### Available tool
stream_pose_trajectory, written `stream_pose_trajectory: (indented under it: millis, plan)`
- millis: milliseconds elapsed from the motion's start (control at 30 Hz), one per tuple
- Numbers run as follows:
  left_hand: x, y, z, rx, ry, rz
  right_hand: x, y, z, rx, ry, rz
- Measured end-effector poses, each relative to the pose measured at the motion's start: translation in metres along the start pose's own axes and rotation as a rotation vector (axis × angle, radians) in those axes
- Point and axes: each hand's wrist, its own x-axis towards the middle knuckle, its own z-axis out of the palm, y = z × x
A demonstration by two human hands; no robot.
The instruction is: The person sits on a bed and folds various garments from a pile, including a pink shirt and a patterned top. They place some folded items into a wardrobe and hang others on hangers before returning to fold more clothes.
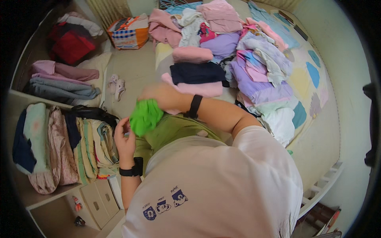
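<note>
A bunched bright green cloth (146, 117) hangs in front of my body. My right hand (159, 96), blurred by motion, is closed on its upper side. Beside the cloth's left edge, my left hand (125, 139) has its fingers apart and slightly bent. Its fingertips are close to the cloth; whether they touch it I cannot tell. Beyond my right hand, on the bed's edge, lie a folded navy garment (197, 73), a folded pink garment (204, 89) and a rolled pink one (192, 54).
A heap of clothes, including a purple garment (264, 89), covers much of the bed (317, 127). At left, an open wardrobe (55, 200) holds folded clothes and quilts. An orange and blue bag (131, 33) and pale slippers (117, 87) rest on the floor.
</note>
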Motion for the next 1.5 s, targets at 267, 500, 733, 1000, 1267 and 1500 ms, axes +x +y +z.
stream_pose_trajectory:
  millis: [267,500,733,1000,1267,1500]
  plan:
    - [0.009,-0.015,0.005,-0.088,-0.087,-0.051,-0.010,0.012,-0.201,-0.750,0.618,0.148]
    - [0.011,-0.019,0.010,-0.079,-0.179,-0.062,-0.112,0.002,-0.301,-1.287,0.436,0.290]
    - [0.016,-0.010,0.020,-0.127,-0.270,-0.055,-0.260,-0.016,-0.342,-0.662,-0.090,0.955]
    - [0.032,0.009,0.046,-0.104,-0.348,0.012,-0.327,-0.124,-0.229,-0.613,-0.250,0.707]
    - [0.024,0.009,0.034,-0.073,-0.395,-0.002,-0.340,-0.083,-0.210,-0.842,-0.443,0.824]
    - [0.020,0.000,0.035,-0.052,-0.435,-0.023,-0.347,-0.031,-0.263,-0.345,-0.346,1.181]
